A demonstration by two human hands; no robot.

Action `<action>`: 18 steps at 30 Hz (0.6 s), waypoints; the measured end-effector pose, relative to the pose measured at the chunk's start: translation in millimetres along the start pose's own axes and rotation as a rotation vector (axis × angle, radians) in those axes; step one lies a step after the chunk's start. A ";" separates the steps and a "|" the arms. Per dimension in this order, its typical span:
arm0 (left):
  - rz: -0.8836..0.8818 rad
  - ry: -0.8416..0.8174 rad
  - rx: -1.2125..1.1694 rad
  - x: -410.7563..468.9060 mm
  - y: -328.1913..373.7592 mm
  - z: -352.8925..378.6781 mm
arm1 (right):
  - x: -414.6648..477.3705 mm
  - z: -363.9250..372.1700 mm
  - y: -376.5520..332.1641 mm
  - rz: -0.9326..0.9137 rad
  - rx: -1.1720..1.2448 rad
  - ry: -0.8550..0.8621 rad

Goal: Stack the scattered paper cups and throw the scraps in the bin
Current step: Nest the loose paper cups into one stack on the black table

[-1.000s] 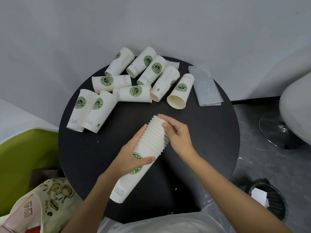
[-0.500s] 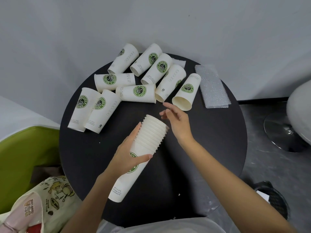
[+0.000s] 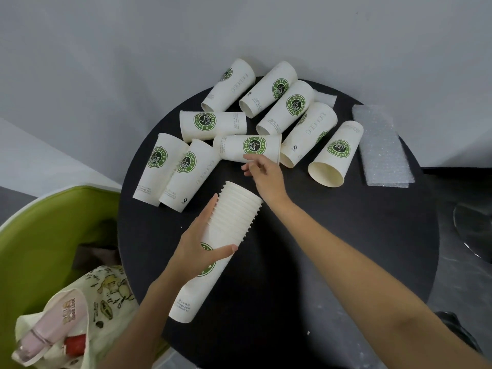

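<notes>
Left hand (image 3: 197,251) grips the cup stack (image 3: 235,209) — right hand (image 3: 266,177), fingers loosely spread, just at a lying cup (image 3: 234,149).

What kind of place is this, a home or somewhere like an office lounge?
Likely an office or café lounge corner, though I can't be sure: a round black table against a plain wall, a green armchair beside it, and many branded paper coffee cups lying on it.

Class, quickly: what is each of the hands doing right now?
Left hand: holding the cup stack.
Right hand: open, fingertips at a lying cup, holding nothing.
</notes>
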State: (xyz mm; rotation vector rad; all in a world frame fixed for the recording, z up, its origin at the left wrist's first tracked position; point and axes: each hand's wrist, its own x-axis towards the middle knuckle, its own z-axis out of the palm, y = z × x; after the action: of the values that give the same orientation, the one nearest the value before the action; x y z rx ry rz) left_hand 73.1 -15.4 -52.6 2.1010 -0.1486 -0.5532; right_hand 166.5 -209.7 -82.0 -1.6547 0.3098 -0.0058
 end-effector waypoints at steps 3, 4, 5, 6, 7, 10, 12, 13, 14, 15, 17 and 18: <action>-0.012 0.040 -0.007 0.4 -9.3 -10.8 | 12.4 19.6 -3.0 -0.030 -0.017 -0.038; -0.015 0.052 -0.008 0.6 -12.3 -14.2 | 16.7 25.8 -4.7 -0.042 -0.036 -0.049; -0.017 0.064 -0.010 0.9 -15.2 -17.3 | 21.3 31.9 -6.3 -0.053 -0.061 -0.057; -0.020 0.074 -0.016 1.6 -17.9 -20.4 | 26.6 38.2 -7.8 -0.065 -0.092 -0.064; -0.028 0.080 -0.025 2.1 -20.1 -23.5 | 32.0 44.8 -9.1 -0.076 -0.124 -0.071; -0.049 0.092 -0.037 1.9 -25.2 -31.7 | 47.0 63.6 -15.1 -0.109 -0.200 -0.080; -0.045 0.092 -0.044 0.1 -29.2 -35.7 | 55.1 73.6 -19.4 -0.130 -0.226 -0.093; -0.046 0.092 -0.051 -1.2 -31.0 -37.4 | 58.4 77.5 -21.1 -0.133 -0.238 -0.110; -0.048 0.091 -0.054 -2.6 -32.9 -38.9 | 61.4 80.9 -22.3 -0.135 -0.257 -0.127; -0.051 0.090 -0.055 -4.0 -34.6 -39.9 | 63.9 83.7 -22.4 -0.141 -0.286 -0.141; -0.066 0.085 -0.059 -6.4 -38.5 -40.7 | 66.5 87.5 -21.0 -0.145 -0.338 -0.169; -0.073 0.084 -0.061 -7.5 -40.8 -40.6 | 66.4 88.4 -19.8 -0.139 -0.347 -0.180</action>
State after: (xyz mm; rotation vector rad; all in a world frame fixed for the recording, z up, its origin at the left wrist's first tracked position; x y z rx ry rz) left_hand 80.0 41.0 -64.5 2.0727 -0.0066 -0.5052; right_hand 250.8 -135.5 -84.4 -2.0035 0.0588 0.0966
